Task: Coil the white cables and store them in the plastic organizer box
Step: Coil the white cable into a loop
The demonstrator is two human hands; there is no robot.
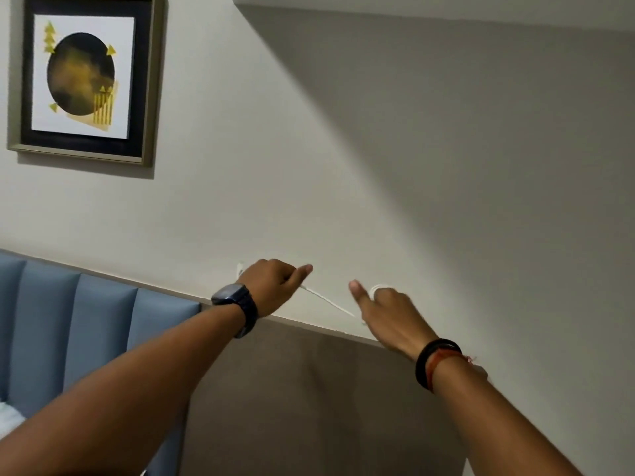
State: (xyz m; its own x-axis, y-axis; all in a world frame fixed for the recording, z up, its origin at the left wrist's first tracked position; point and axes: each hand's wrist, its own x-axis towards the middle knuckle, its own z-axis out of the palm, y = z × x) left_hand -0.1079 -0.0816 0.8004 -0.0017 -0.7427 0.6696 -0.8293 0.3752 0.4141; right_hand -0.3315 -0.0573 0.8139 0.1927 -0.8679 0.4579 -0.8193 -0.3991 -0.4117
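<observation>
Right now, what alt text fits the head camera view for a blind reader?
The left hand and right hand hold a white cable stretched between them before a pale wall, the right also holding a small loop. A framed picture hangs upper left, above a blue padded headboard.

The wall (429, 173) closes the far side. A white cable (330, 304) stretches between the left hand (275, 283) and right hand (388, 314), barring the gap; open air lies above and right.

Pale grey wall (309, 166) ahead of me, broad shadow (481, 115) slanting across its upper right. Framed picture (86, 77) hangs upper left. Below: blue padded headboard (86, 321) left, brown panel (309, 407) right.
</observation>
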